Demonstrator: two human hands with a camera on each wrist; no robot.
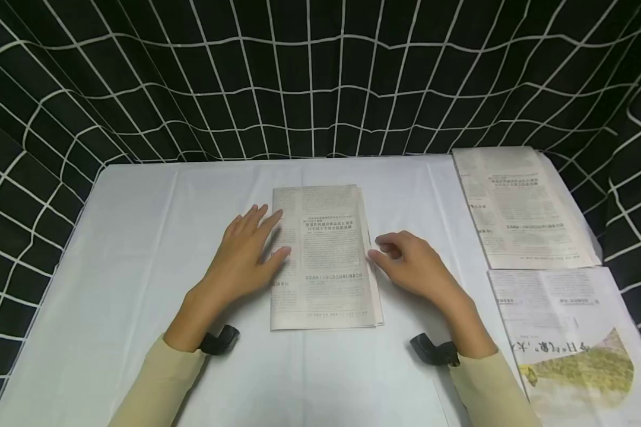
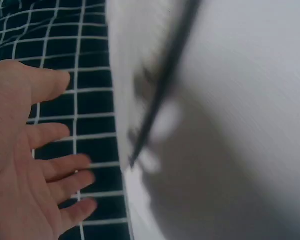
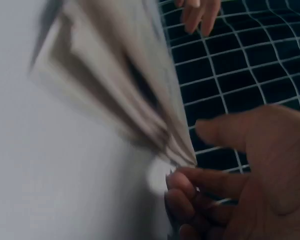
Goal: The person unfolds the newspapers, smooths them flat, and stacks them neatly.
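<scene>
A folded newspaper lies upside down to the head view on the white table, its layers fanning slightly along the right edge. My left hand is spread at the paper's left side, its thumb and index finger overlapping the margin. In the left wrist view that hand shows apart fingers with nothing between them. Beside the right edge is my right hand, fingers loosely bent. The right wrist view puts its fingertips right at a corner of the layered newspaper, while the thumb stands apart from it.
Towards the right side of the white table lie another folded newspaper and, nearer, a newspaper page with a yellow-green picture. Black cloth with a white grid surrounds the table's back and sides. Each wrist wears a black camera mount.
</scene>
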